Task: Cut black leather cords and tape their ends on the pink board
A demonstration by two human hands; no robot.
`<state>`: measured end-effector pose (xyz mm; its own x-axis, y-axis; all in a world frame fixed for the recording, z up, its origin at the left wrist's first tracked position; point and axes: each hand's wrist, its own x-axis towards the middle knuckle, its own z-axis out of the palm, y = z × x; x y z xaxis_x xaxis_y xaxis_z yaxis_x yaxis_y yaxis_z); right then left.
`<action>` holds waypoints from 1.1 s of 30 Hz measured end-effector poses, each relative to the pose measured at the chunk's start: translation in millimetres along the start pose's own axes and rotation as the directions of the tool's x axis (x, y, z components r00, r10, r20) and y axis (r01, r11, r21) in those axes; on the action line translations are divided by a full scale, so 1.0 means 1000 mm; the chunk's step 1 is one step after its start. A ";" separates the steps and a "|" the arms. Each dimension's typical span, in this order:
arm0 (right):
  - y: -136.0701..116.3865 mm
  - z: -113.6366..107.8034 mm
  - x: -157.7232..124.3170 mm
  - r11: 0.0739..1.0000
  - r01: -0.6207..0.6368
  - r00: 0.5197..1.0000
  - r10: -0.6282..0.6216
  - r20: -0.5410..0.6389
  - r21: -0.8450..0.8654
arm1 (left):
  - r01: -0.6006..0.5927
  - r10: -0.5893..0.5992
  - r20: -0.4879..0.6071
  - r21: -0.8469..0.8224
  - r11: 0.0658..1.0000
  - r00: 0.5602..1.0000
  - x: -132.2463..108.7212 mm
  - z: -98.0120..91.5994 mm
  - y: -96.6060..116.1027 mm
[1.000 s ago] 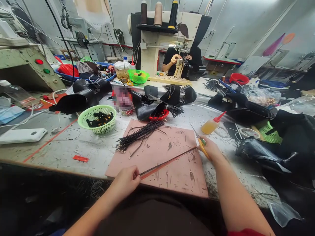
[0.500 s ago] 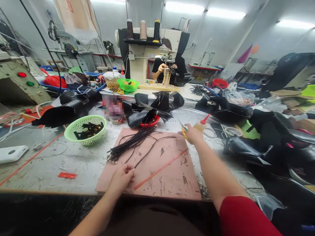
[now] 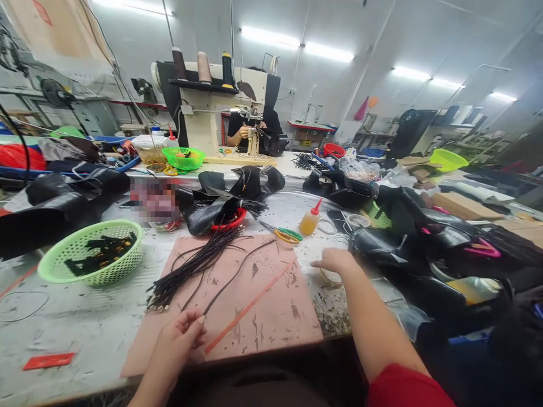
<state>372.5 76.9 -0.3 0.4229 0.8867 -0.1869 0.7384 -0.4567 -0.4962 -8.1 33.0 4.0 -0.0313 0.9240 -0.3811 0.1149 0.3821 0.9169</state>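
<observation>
My left hand (image 3: 182, 336) is closed, pinching the end of a thin black braided cord (image 3: 227, 287) near the front of a pinkish board (image 3: 258, 322). A bundle of similar cords (image 3: 190, 271) lies on the board just beyond it. At the right, my right hand (image 3: 337, 261) is over the table beside a small round container (image 3: 330, 277), one finger stretched to the left and the others mostly hidden; nothing shows in its grasp. Scissors (image 3: 288, 235) with green and yellow handles lie past the board's far right corner, beside a red-tipped glue bottle (image 3: 310, 219).
A green basket (image 3: 91, 277) of black pieces stands left of the board. Black leather pieces (image 3: 382, 249) crowd the right side, and more surround a red bowl (image 3: 229, 220) behind the cords. Across the table, a person works at a sewing machine (image 3: 197, 116).
My right hand has let go of the scissors, which now lie on the table, and has come nearer to me, beside the round container. My left hand still pinches the cord. The view has turned right.
</observation>
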 end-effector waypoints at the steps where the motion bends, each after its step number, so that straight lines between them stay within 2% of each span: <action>1: 0.008 0.001 -0.009 0.998 -0.010 1.000 0.010 -0.004 0.055 | 0.009 -0.008 0.024 -0.022 1.000 1.000 0.001 0.001 0.003; 4: 0.013 0.011 -0.034 0.956 0.041 0.998 -0.027 -0.054 0.292 | 0.006 0.002 0.064 -0.130 0.991 0.998 0.003 0.008 0.013; 6: 0.001 0.023 -0.049 0.868 0.131 0.989 -0.079 -0.127 0.479 | 0.006 0.011 0.080 -0.209 0.978 0.997 0.003 0.018 0.023; 8: -0.023 0.038 -0.066 0.747 0.228 0.971 -0.128 -0.202 0.624 | 0.014 0.015 0.099 -0.282 0.959 0.995 0.001 0.029 0.031; 10: -0.051 0.055 -0.085 0.585 0.299 0.954 -0.174 -0.243 0.754 | 0.026 0.021 0.135 -0.342 0.939 0.991 -0.003 0.040 0.035; 13: -0.090 0.078 -0.114 0.237 0.286 0.943 -0.240 -0.229 0.929 | 0.060 0.031 0.221 -0.397 0.916 0.975 -0.011 0.054 0.033; 14: -0.100 0.084 -0.122 0.150 0.269 0.939 -0.262 -0.224 0.951 | 0.075 0.031 0.247 -0.408 0.910 0.968 -0.014 0.057 0.031; 15: -0.108 0.089 -0.128 0.106 0.264 0.932 -0.285 -0.225 0.959 | 0.087 0.033 0.271 -0.419 0.904 0.962 -0.016 0.058 0.028; 17: -0.120 0.096 -0.138 0.135 0.316 0.905 -0.341 -0.256 0.939 | 0.098 0.040 0.301 -0.428 0.899 0.953 -0.019 0.059 0.023; 21: -0.129 0.105 -0.147 0.295 0.524 0.804 -0.481 -0.350 0.799 | 0.080 0.049 0.267 -0.453 0.888 0.963 -0.019 0.056 0.016; 23: -0.129 0.108 -0.146 0.342 0.658 0.720 -0.549 -0.425 0.671 | 0.076 0.040 0.236 -0.462 0.883 0.971 -0.018 0.053 0.015; 25: -0.126 0.110 -0.141 0.346 0.794 0.590 -0.636 -0.496 0.500 | 0.073 0.034 0.218 -0.464 0.883 0.975 -0.017 0.051 0.014; 27: -0.121 0.109 -0.135 0.340 0.882 0.467 -0.729 -0.500 0.327 | 0.073 0.037 0.220 -0.470 0.880 0.975 -0.017 0.050 0.014; 28: -0.120 0.107 -0.132 0.352 0.897 0.441 -0.762 -0.475 0.268 | 0.076 0.036 0.222 -0.477 0.876 0.974 -0.017 0.049 0.015; 29: -0.118 0.104 -0.130 0.372 0.897 0.442 -0.781 -0.441 0.240 | 0.078 0.037 0.222 -0.486 0.870 0.974 -0.017 0.049 0.015; 30: -0.117 0.101 -0.129 0.399 0.883 0.468 -0.786 -0.404 0.246 | 0.080 0.036 0.219 -0.497 0.864 0.975 -0.017 0.048 0.016; 33: -0.118 0.089 -0.130 0.476 0.774 0.612 -0.732 -0.300 0.417 | 0.079 0.027 0.189 -0.534 0.842 0.982 -0.017 0.047 0.019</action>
<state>183.9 21.9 6.7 -0.1243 0.8550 0.5035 0.4598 0.4993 -0.7344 41.5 23.8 22.4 0.1600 0.9146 -0.3715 -0.4359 0.4031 0.8047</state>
